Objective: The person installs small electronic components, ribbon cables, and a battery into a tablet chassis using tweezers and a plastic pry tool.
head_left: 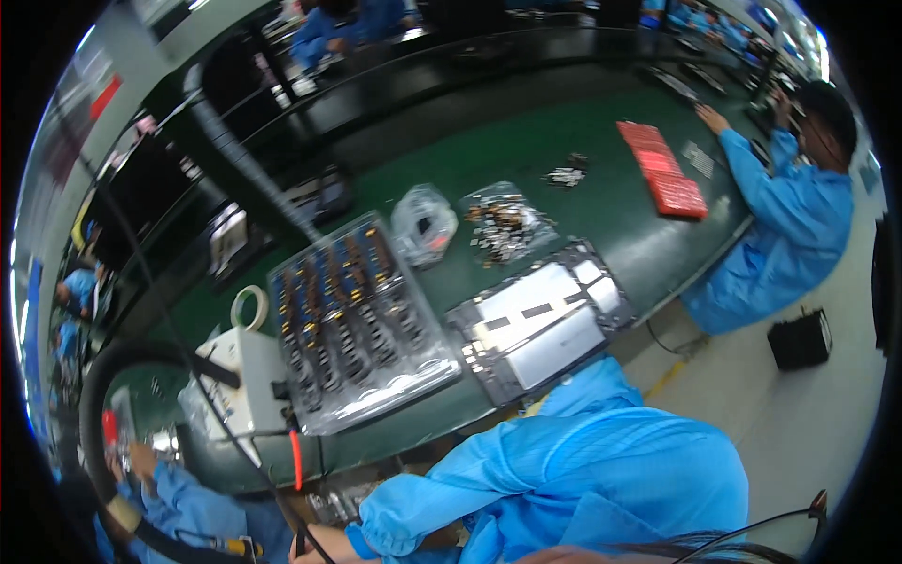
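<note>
My left sleeve, light blue, reaches toward the lower left. Only a sliver of my left hand (318, 556) shows at the lower edge, next to thin dark cables; its fingers are cut off and blurred. More blue sleeve (592, 387) lies by the table's front edge, but my right hand does not show. Closest to that sleeve is a dark tray (489, 368) bearing silver-white flat panels (554, 346). To its left sits a clear plastic tray (427, 362) with rows of small dark and orange-tipped parts (348, 310).
On the green table (376, 451) are a clear bag (423, 226), a bag of small metal parts (507, 226), red packs (662, 174), a tape roll (249, 307) and a white box (246, 381). A black hose (89, 404) arches left. Co-workers (789, 207) sit right and lower left.
</note>
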### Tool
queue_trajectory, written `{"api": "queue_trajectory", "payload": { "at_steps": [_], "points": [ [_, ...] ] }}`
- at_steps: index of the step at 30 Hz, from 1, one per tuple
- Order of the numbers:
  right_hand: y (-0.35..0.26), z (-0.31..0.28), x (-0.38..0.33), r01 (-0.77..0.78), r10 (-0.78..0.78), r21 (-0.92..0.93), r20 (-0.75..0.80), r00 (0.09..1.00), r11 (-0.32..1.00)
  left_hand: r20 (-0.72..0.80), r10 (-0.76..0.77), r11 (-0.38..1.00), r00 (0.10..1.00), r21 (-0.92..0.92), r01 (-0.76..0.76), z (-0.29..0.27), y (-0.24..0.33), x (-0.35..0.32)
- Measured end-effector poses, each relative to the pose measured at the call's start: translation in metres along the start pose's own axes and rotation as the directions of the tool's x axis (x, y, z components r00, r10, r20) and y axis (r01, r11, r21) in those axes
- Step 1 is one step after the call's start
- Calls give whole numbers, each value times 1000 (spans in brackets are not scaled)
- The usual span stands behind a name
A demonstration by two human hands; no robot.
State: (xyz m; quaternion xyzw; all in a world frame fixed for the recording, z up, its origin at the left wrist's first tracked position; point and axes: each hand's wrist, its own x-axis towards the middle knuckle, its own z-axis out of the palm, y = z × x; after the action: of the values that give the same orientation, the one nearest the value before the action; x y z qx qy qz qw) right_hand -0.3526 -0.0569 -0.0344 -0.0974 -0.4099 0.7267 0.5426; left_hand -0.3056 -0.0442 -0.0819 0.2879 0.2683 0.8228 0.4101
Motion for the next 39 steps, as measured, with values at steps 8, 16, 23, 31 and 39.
{"api": "queue_trajectory", "payload": {
  "at_steps": [8,16,23,31,39],
  "points": [
    [-121,-65,-98,-47,55,41,-234,971,998,192,-146,987,971,-36,156,28,-14,-39],
    [-336,-144,-230,170,-302,-657,-92,949,734,645,-239,932,726,363,-15,146,-12,-87],
    [-449,-237,-218,-70,-571,-992,-119,812,106,917,-397,746,27,340,-573,269,-50,-77],
    [-430,-281,-202,-375,-228,-851,-473,851,367,877,-449,539,169,417,-732,272,-107,-85],
    [-412,-294,-199,-348,-137,-874,-412,901,340,832,-532,500,157,458,-735,267,-117,-87]
  ]
}}
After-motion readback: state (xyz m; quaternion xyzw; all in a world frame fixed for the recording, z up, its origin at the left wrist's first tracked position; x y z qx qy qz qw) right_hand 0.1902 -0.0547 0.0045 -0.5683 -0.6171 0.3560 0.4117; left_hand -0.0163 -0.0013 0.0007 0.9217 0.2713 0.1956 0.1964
